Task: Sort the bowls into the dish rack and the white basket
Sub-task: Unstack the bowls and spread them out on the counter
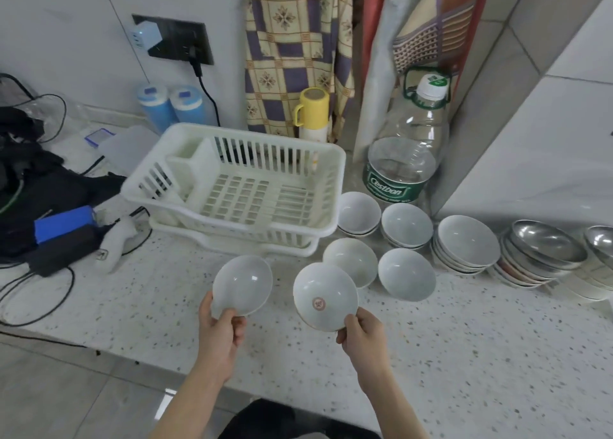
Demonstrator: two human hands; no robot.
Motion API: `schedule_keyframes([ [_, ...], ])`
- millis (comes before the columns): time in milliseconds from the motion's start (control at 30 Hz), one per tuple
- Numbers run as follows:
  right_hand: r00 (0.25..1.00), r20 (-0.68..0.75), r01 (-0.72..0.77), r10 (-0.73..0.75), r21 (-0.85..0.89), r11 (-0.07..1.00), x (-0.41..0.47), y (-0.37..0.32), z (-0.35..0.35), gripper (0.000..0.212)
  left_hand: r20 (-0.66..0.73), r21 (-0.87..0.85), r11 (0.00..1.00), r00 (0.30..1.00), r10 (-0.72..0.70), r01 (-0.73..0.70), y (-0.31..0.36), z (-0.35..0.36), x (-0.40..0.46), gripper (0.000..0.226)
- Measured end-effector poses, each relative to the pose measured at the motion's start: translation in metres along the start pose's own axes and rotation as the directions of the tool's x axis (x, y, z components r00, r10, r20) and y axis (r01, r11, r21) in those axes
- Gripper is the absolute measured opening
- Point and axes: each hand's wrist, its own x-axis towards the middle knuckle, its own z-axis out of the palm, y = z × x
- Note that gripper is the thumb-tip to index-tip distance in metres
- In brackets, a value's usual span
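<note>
My left hand (221,327) pinches the near rim of a plain white bowl (243,284), tilted up above the speckled counter. My right hand (363,334) pinches the rim of another white bowl (325,296) that has a red round mark inside. Both bowls hang just in front of the white dish rack (238,186), whose inside holds nothing. More white bowls sit to the right: single ones (351,261) (406,272), small stacks (360,213) (406,224) and a taller stack (466,244). Steel bowls (547,243) lie stacked at the far right.
A big clear water jug (406,153) and a yellow-lidded flask (313,115) stand behind the rack. Black bags, a blue box (63,223) and cables crowd the left of the counter (464,355). Two blue bottles (172,107) stand at the wall.
</note>
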Motion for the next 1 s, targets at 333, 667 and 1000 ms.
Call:
schedule_keyframes([
  [333, 0.975, -0.213, -0.081, 0.061, -0.088, 0.993, 0.002, 0.011, 0.107, 0.023, 0.076, 0.223, 0.975, 0.996, -0.038, 0.021, 0.034, -0.058, 0.065, 0.062],
  [667, 0.963, -0.261, -0.086, 0.071, -0.050, 0.995, 0.015, 0.001, 0.137, 0.024, 0.183, 0.201, 0.979, 0.981, -0.066, 0.028, 0.042, -0.062, 0.086, 0.064],
  [1000, 0.959, -0.260, -0.102, 0.112, 0.049, 0.994, 0.014, 0.003, 0.146, 0.022, 0.254, 0.233, 0.973, 0.966, -0.055, -0.006, 0.050, -0.063, 0.098, 0.060],
])
